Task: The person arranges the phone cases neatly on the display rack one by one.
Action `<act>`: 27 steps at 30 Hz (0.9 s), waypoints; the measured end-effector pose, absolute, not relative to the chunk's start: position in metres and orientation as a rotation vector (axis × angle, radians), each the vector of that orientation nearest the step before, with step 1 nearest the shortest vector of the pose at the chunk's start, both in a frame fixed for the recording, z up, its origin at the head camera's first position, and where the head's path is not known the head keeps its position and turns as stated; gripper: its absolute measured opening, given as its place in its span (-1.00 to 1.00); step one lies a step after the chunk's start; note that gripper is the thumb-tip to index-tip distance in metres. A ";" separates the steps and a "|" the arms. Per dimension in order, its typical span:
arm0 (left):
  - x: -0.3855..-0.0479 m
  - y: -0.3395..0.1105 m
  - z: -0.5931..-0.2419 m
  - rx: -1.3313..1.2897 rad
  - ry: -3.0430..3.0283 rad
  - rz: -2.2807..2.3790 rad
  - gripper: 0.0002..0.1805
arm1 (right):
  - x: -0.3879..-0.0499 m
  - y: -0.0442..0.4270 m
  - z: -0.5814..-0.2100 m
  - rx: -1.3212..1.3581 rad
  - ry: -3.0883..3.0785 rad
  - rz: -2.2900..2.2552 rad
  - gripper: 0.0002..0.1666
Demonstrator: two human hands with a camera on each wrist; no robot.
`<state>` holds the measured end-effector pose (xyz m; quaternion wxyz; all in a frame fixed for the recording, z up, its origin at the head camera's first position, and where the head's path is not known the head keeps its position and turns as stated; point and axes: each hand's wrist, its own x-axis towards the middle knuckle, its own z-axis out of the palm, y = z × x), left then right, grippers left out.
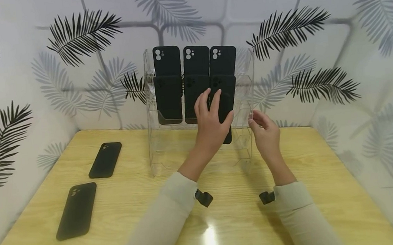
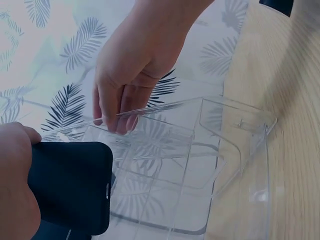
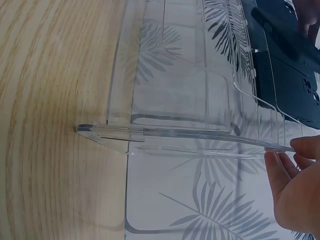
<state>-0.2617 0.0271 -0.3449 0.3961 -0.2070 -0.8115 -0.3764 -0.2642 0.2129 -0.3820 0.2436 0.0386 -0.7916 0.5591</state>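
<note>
A clear tiered rack [image 1: 199, 160] holds black phone cases in two rows, three at the back [image 1: 166, 59] and others lower in front. The left hand [image 1: 211, 123] grips a black case [image 1: 227, 97] at the rack's right front, its lower end below the neighbouring cases. In the left wrist view that case [image 2: 72, 185] lies beside the left hand [image 2: 15, 185]. At the rack's right side panel, the right hand [image 1: 266, 132] pinches the clear edge between thumb and fingers, as the right wrist view shows of the hand [image 3: 300, 195].
Two more black cases lie on the wooden table [image 1: 138, 219] at the left, one [image 1: 105, 160] farther back and one [image 1: 77, 210] nearer. Behind the rack stands a wall [image 1: 187, 8] with a leaf pattern.
</note>
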 end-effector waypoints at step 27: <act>-0.282 0.062 -0.379 -0.345 -2.094 -0.688 -0.28 | -0.266 0.214 -0.384 0.148 -2.159 1.495 -0.54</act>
